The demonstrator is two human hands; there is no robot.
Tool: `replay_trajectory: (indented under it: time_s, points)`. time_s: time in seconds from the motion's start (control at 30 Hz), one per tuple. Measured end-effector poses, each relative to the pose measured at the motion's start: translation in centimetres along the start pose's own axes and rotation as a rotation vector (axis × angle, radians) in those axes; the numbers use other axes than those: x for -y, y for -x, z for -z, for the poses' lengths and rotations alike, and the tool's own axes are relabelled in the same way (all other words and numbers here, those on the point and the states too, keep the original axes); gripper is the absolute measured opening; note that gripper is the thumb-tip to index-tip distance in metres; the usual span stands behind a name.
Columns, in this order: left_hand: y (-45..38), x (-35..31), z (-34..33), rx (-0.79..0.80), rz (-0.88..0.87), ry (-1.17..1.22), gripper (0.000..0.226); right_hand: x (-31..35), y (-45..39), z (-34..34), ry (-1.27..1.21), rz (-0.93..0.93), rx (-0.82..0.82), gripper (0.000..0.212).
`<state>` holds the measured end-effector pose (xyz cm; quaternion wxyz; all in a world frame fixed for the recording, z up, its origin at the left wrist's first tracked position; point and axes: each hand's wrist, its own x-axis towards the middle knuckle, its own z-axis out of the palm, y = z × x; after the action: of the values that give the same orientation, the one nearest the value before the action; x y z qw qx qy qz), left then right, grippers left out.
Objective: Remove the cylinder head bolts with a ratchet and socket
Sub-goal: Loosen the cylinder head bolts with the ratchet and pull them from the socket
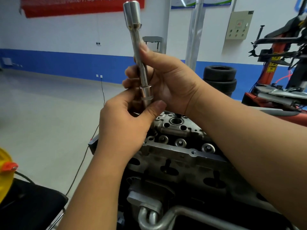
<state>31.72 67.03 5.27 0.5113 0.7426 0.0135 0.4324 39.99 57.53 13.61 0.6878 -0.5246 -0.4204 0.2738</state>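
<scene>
My right hand [166,80] curls around the extension bar [141,63], steadying it upright at frame centre, while my left hand [126,123] pinches its lower collar, probably to fit or free it. The socket [132,12] tops the bar, upper centre. The cylinder head [179,146] lies below my fingers, lower centre.

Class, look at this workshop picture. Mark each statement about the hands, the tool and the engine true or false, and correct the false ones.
1. Both hands grip the extension bar. True: the right hand holds the shaft, the left hand its lower end.
2. The bar lies flat on the cylinder head. False: it is held near upright above it.
3. Stacked tyres stand by the far wall. True.
4. The wide end of the bar points down. False: it points up.
</scene>
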Motion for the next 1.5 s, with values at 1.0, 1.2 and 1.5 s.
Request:
replay_trajectory:
  time_s: [1.0, 1.2, 1.5]
  points:
    - [0.1, 0.8, 0.2, 0.065, -0.055, -0.040, 0.020, -0.4, -0.1, 1.1, -0.042, 0.068, 0.022, 0.021]
    - [-0.3, 0.9, 0.9, 0.206, -0.012, 0.203, 0.021, -0.4, -0.7, 1.2, -0.106, 0.017, 0.153, 0.028]
    - [-0.5, 0.9, 0.6, 0.103, -0.043, 0.116, 0.019, -0.4, -1.2, 0.9, -0.043, 0.078, 0.062, 0.022]
